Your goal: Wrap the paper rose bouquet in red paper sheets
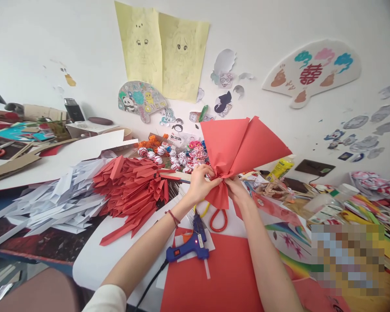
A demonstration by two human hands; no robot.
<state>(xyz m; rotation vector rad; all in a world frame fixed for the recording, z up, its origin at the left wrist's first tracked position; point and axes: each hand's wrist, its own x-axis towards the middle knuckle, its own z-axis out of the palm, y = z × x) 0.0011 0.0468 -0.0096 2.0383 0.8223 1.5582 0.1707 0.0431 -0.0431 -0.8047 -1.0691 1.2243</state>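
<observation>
Both hands grip a large sheet of red paper (240,147), gathered at a narrow waist and fanning out above it, with a short tail below. My left hand (203,182) pinches the waist from the left, thumb toward the middle. On the other side my right hand (238,190) holds it, its fingers mostly hidden behind the paper. Below the hands lies a blue hot glue gun (190,247) with a clear glue stick poking out. Scissors (219,221) with a red handle loop rest just under the paper's tail. A flat red sheet (211,281) lies nearest me.
Left of the hands are piles of folded red paper strips (133,186) and white paper strips (61,195). Wrapped lollipops (178,158) sit behind. A yellow bottle (281,168) and assorted craft scraps crowd the right. The glue gun's black cord (151,281) runs toward me.
</observation>
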